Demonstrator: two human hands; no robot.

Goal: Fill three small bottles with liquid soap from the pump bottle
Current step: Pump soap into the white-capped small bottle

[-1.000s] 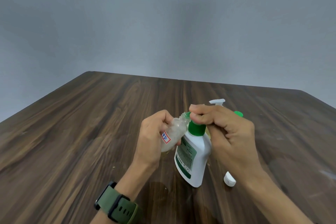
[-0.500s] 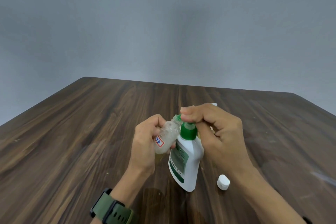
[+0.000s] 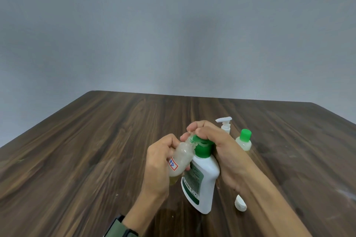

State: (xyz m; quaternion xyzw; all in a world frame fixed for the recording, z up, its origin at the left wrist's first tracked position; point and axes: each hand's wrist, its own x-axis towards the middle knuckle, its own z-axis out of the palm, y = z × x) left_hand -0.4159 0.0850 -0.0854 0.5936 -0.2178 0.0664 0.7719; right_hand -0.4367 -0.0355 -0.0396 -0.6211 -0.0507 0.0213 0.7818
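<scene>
A dark wooden surface is being used below a grey wall. A small bottle, tilted, is being gripped by the left hand against the spout of the pump bottle, whose green head is being pressed by the curled right hand. If the neck slips, soap is likely being spilled. A filled bottle is standing at two o'clock, a white cap lying at five.
</scene>
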